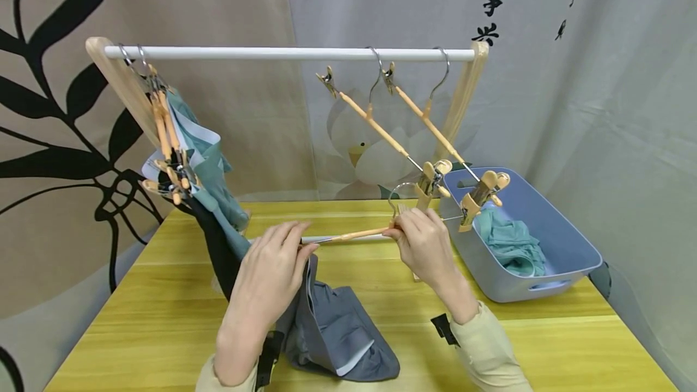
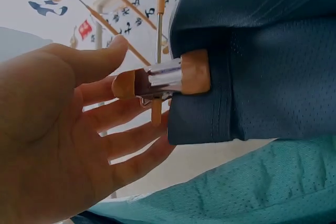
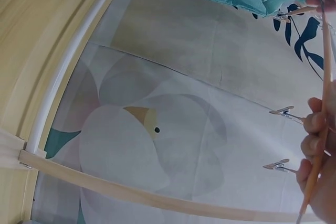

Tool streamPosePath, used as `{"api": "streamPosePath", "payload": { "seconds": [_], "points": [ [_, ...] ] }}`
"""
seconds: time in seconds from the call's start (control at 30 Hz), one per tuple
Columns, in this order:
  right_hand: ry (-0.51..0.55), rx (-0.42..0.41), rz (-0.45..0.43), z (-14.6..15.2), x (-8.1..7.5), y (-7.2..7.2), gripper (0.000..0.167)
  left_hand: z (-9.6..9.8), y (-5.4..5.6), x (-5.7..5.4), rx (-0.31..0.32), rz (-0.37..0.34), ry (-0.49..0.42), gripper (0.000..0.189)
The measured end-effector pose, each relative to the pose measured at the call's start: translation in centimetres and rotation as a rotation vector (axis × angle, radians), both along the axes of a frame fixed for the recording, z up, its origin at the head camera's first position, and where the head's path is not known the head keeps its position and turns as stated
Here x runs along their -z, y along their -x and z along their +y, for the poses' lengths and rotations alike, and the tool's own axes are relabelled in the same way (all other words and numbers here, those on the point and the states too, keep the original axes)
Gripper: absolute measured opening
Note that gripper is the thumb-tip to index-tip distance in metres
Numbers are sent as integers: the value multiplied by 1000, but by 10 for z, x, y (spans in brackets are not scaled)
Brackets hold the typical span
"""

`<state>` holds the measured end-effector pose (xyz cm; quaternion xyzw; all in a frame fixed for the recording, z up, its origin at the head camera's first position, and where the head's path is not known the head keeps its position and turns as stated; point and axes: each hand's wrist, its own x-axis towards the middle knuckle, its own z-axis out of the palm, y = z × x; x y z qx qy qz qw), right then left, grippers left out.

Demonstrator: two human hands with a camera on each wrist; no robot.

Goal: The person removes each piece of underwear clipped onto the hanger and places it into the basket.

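My right hand (image 1: 427,244) grips the wooden bar (image 1: 359,234) of a clip hanger, its hook pointing up beside the fingers. The bar slants across the right wrist view, with curled fingers (image 3: 315,140) around it. At the hanger's left end, a clip (image 2: 195,72) with tan tips bites the waistband edge of a dark blue garment (image 1: 340,325), which hangs down onto the table. Around that clip is my left hand (image 2: 52,98), thumb lifted clear and fingers extended behind it. From the head view, the back of the left hand (image 1: 269,277) hides the clip.
A rack with a white rail (image 1: 245,53) stands behind. Clothes, including a teal garment (image 1: 212,168), hang at its left. Two clip hangers (image 1: 381,132) without clothes hang at its right. A blue-grey basket (image 1: 577,259) at right holds teal cloth (image 1: 512,244).
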<state>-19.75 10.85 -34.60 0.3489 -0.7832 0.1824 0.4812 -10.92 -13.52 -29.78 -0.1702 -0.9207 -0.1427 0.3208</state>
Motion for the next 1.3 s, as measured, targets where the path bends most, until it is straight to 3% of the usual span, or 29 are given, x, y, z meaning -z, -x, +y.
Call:
{"api": "streamPosePath", "payload": {
  "seconds": [0.17,0.43,0.63,0.9,1.3],
  "points": [
    [3,4,-3,2,0,1,43,-1,1,0,-16,-38,-7,32],
    [4,9,-16,5,-2,1,43,0,5,2,-1,-13,-8,33],
    [8,12,-13,6,-2,1,44,2,8,6,45,9,-18,30],
    [13,23,-22,8,-2,0,44,1,7,6,89,-41,-32,32],
    [36,8,-22,8,-2,0,44,7,7,11,78,74,-168,24]
  ]
}}
